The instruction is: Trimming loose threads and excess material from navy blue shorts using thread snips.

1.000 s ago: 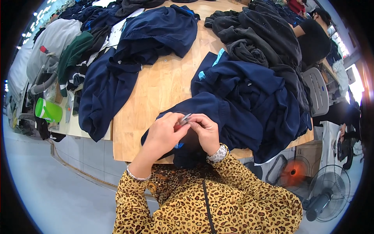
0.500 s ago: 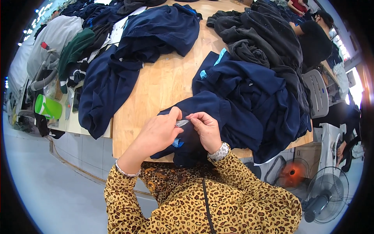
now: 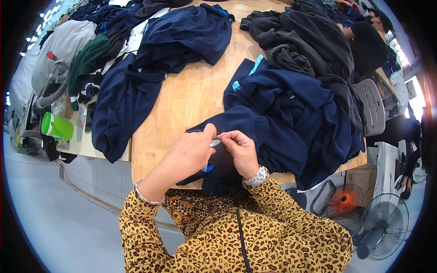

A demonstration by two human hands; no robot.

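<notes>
My left hand [image 3: 193, 148] is closed around small silver thread snips [image 3: 215, 143], whose pointed metal blades show between the two hands. Close against them, my right hand [image 3: 239, 152] has thumb and forefinger pinched together; what they hold is too small to make out. Beneath both hands lies a navy garment [image 3: 236, 119], draped over the near table edge toward my lap. A small bright blue piece [image 3: 207, 168] shows on the cloth below my left hand.
More navy garments [image 3: 291, 104] are heaped on the wooden table [image 3: 186, 98] at right, with dark grey ones [image 3: 314, 36] behind. Another navy pile [image 3: 186, 36] lies at the far left. A green bucket [image 3: 57, 126], a fan [image 3: 380, 227] and a co-worker [image 3: 371, 45] are around.
My left hand has shifted slightly, and the snips' blades have turned and come nearer my right fingertips. My right hand stays almost in place. The co-worker's head has turned.
</notes>
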